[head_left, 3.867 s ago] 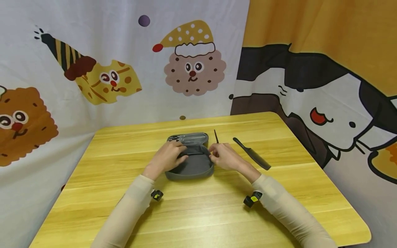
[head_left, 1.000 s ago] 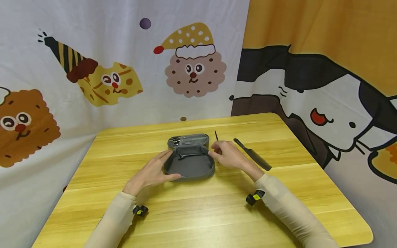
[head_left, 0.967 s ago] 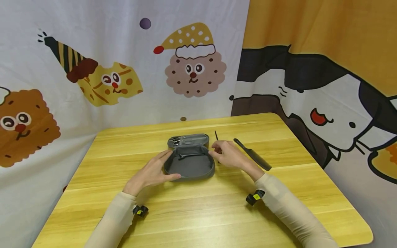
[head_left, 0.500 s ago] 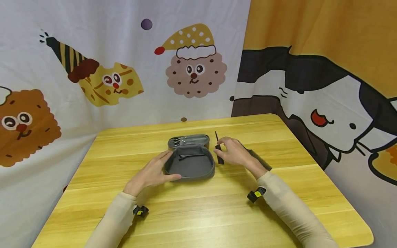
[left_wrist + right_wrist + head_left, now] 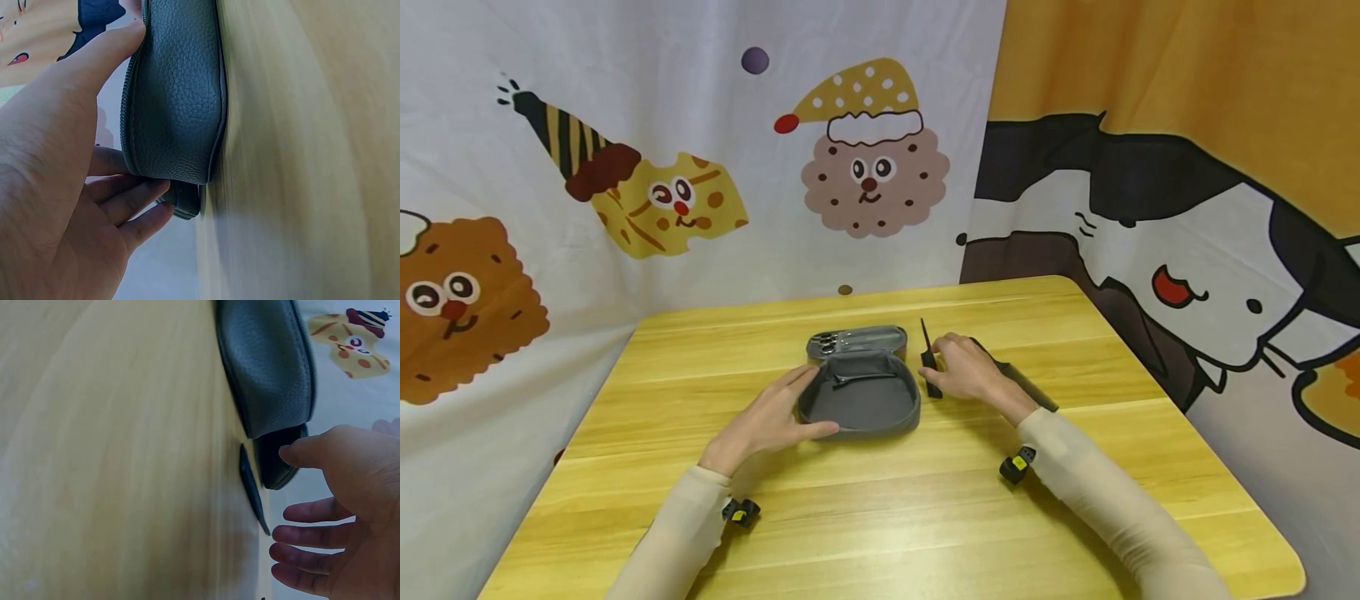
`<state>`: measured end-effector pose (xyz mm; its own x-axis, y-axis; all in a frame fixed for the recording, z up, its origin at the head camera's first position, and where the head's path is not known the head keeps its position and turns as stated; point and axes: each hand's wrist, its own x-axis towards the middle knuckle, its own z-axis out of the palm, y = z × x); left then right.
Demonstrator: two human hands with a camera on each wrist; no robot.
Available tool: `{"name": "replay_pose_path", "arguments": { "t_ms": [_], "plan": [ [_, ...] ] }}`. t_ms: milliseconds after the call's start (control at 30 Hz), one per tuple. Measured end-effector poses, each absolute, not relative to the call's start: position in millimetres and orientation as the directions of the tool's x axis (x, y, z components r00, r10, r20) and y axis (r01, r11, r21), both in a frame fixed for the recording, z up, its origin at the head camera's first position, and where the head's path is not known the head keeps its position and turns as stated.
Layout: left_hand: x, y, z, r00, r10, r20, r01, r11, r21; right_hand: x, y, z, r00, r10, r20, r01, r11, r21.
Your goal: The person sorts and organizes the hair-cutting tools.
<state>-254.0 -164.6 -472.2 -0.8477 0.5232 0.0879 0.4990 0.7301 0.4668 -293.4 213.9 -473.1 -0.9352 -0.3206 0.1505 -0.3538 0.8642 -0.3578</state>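
Observation:
A grey zip case (image 5: 857, 408) lies unzipped on the table (image 5: 880, 517). Inside it is a slim dark clip (image 5: 868, 377); scissors (image 5: 828, 340) sit in the far lid's clear pocket. My left hand (image 5: 763, 421) holds the case's near left corner, thumb on the front rim, fingers along the side. Right of the case lies a black tail comb (image 5: 934, 389), its thin tail pointing away. Just right of it hovers my right hand (image 5: 966, 367); the right wrist view shows its fingers (image 5: 312, 536) extended with nothing between them.
A larger dark comb (image 5: 1030, 387) with a handle lies beyond my right wrist, partly covered by my hand. Behind the table hangs a cartoon-printed curtain (image 5: 700, 67).
My left hand has moved from inside the case to its left corner, uncovering the clip. My right hand has drawn back from the case's right side, and the tail comb now shows more fully.

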Motion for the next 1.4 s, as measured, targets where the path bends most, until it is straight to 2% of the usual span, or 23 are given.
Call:
{"name": "replay_pose_path", "arguments": {
  "t_ms": [267,633,1400],
  "plan": [
    [-253.6,-164.9,-472.6,-0.851,0.519,0.085,0.493,0.731,0.472,-298.8,214.1,-478.8,-0.949,-0.299,0.100,-0.315,0.904,-0.290],
    [-253.2,-165.8,-473.1,-0.855,0.514,0.076,0.484,0.735,0.475,-298.7,214.8,-480.6,-0.954,-0.290,0.076,-0.299,0.914,-0.274],
    [-252.8,-164.7,-472.8,-0.857,0.509,0.073,0.480,0.739,0.473,-299.3,216.7,-476.1,-0.982,-0.172,0.076,-0.188,0.907,-0.376]
  ]
}}
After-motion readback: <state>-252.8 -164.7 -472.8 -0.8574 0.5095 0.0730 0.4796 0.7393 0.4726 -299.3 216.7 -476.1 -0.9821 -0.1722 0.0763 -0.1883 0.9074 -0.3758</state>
